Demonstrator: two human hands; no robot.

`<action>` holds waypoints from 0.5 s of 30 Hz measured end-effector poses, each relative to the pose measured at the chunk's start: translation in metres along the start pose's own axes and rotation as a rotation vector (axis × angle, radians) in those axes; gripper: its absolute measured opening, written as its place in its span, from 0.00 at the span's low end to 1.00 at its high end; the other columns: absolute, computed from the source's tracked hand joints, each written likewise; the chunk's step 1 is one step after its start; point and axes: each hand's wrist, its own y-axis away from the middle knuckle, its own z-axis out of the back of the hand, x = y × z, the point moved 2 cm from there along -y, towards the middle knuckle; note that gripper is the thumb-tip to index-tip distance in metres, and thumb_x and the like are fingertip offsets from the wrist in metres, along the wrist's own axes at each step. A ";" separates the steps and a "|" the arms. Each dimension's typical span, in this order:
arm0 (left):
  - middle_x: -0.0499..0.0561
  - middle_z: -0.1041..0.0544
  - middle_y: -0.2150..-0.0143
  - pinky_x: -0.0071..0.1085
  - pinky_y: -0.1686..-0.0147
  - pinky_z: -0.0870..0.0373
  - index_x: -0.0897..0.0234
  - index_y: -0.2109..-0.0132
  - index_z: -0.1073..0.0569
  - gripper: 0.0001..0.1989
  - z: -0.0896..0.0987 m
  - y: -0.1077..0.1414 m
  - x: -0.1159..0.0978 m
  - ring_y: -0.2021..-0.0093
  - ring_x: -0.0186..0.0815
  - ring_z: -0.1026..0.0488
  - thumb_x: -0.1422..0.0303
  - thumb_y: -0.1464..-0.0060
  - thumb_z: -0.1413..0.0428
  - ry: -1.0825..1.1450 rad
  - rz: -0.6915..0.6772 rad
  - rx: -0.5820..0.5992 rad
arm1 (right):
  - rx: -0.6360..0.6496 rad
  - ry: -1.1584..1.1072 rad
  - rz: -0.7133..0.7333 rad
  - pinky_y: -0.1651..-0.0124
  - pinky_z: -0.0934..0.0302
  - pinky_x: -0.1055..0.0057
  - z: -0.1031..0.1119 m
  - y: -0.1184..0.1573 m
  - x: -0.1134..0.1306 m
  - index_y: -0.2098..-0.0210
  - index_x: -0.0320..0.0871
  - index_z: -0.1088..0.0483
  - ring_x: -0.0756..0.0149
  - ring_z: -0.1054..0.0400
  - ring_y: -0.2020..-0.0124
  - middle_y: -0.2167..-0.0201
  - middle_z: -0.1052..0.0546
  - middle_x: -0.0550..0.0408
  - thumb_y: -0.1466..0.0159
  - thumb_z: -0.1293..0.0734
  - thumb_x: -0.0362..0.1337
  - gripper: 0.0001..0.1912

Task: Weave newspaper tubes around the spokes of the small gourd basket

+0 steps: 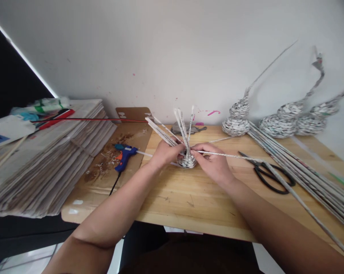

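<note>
A small round piece woven from rolled newspaper tubes (187,162) stands on the wooden table, with several upright tubes (183,127) fanning out of its top. My left hand (169,153) grips the piece from its left side, thumb and fingers closed at the base of the uprights. On the other side, my right hand (213,161) pinches a long paper tube (231,155) close against the weave. That tube runs out to the right and down past my right forearm. My fingertips partly hide the weave.
Black scissors (270,177) and a bundle of paper tubes (303,171) lie at right. Finished woven gourd shapes (236,118) stand by the wall. At left are a blue glue gun (125,156) on cardboard (103,186) and stacked newspapers (54,163) with a red cutter (57,118) on top.
</note>
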 end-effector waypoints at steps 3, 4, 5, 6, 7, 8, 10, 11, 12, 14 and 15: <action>0.52 0.19 0.65 0.33 0.62 0.24 0.68 0.61 0.22 0.13 0.009 0.000 -0.005 0.65 0.38 0.23 0.69 0.58 0.37 0.028 -0.027 0.232 | 0.005 0.004 -0.020 0.60 0.32 0.66 0.001 0.000 0.000 0.66 0.43 0.23 0.62 0.26 0.64 0.65 0.20 0.51 0.39 0.31 0.36 0.05; 0.52 0.19 0.63 0.33 0.59 0.25 0.68 0.59 0.21 0.16 0.012 -0.001 -0.007 0.62 0.38 0.23 0.71 0.59 0.36 0.013 -0.063 0.312 | 0.006 -0.001 -0.036 0.60 0.32 0.66 0.001 -0.001 0.000 0.66 0.43 0.23 0.62 0.26 0.64 0.65 0.20 0.51 0.39 0.31 0.36 0.05; 0.53 0.19 0.62 0.34 0.56 0.26 0.68 0.57 0.22 0.19 0.015 -0.001 -0.008 0.60 0.39 0.23 0.72 0.60 0.35 -0.002 -0.093 0.379 | 0.005 -0.009 -0.058 0.61 0.32 0.67 0.001 -0.001 0.000 0.66 0.43 0.23 0.62 0.26 0.65 0.66 0.20 0.51 0.39 0.31 0.37 0.05; 0.53 0.18 0.60 0.35 0.54 0.26 0.68 0.55 0.22 0.21 0.017 -0.002 -0.009 0.59 0.39 0.22 0.71 0.60 0.34 -0.018 -0.122 0.435 | 0.006 -0.018 -0.082 0.63 0.32 0.68 0.001 -0.001 0.000 0.66 0.42 0.23 0.63 0.26 0.65 0.66 0.20 0.51 0.39 0.32 0.37 0.06; 0.54 0.18 0.59 0.35 0.53 0.27 0.68 0.54 0.22 0.22 0.018 -0.002 -0.009 0.58 0.40 0.22 0.71 0.60 0.33 -0.033 -0.152 0.478 | 0.006 -0.026 -0.100 0.64 0.32 0.68 0.001 -0.001 0.000 0.66 0.42 0.23 0.63 0.26 0.66 0.66 0.20 0.51 0.39 0.32 0.37 0.06; 0.55 0.18 0.58 0.35 0.52 0.27 0.68 0.53 0.23 0.23 0.019 -0.003 -0.009 0.57 0.40 0.22 0.70 0.59 0.33 -0.044 -0.178 0.510 | 0.006 -0.029 -0.111 0.65 0.32 0.69 0.001 -0.001 0.000 0.66 0.42 0.23 0.63 0.26 0.66 0.66 0.20 0.51 0.39 0.32 0.38 0.06; 0.56 0.19 0.57 0.35 0.52 0.27 0.69 0.53 0.23 0.23 0.019 -0.005 -0.008 0.57 0.40 0.22 0.67 0.58 0.32 -0.068 -0.218 0.524 | 0.012 -0.023 -0.110 0.64 0.32 0.69 0.001 -0.001 0.001 0.66 0.42 0.23 0.63 0.26 0.65 0.66 0.19 0.51 0.39 0.32 0.38 0.07; 0.56 0.18 0.58 0.35 0.52 0.27 0.69 0.54 0.22 0.22 0.018 -0.006 -0.007 0.57 0.41 0.22 0.67 0.57 0.33 -0.087 -0.227 0.513 | 0.014 -0.018 -0.108 0.64 0.32 0.69 0.001 -0.001 0.001 0.66 0.42 0.23 0.63 0.26 0.64 0.66 0.19 0.51 0.39 0.32 0.38 0.07; 0.56 0.18 0.58 0.35 0.53 0.27 0.69 0.54 0.22 0.21 0.017 -0.006 -0.007 0.58 0.41 0.22 0.66 0.57 0.33 -0.112 -0.230 0.492 | 0.016 -0.018 -0.109 0.63 0.32 0.69 0.001 -0.001 0.001 0.66 0.43 0.23 0.63 0.26 0.64 0.65 0.19 0.51 0.39 0.32 0.39 0.07; 0.55 0.19 0.61 0.34 0.56 0.26 0.68 0.55 0.22 0.18 0.015 -0.005 -0.007 0.60 0.40 0.22 0.67 0.55 0.34 -0.169 -0.235 0.433 | 0.020 -0.025 -0.119 0.63 0.32 0.69 0.001 -0.001 0.000 0.66 0.43 0.23 0.62 0.26 0.64 0.65 0.19 0.52 0.39 0.32 0.39 0.07; 0.54 0.19 0.62 0.33 0.58 0.26 0.68 0.57 0.22 0.17 0.014 -0.004 -0.007 0.61 0.40 0.22 0.67 0.55 0.35 -0.195 -0.240 0.402 | 0.021 -0.028 -0.122 0.63 0.32 0.69 0.001 -0.001 0.000 0.66 0.43 0.23 0.62 0.25 0.64 0.65 0.19 0.52 0.39 0.32 0.39 0.07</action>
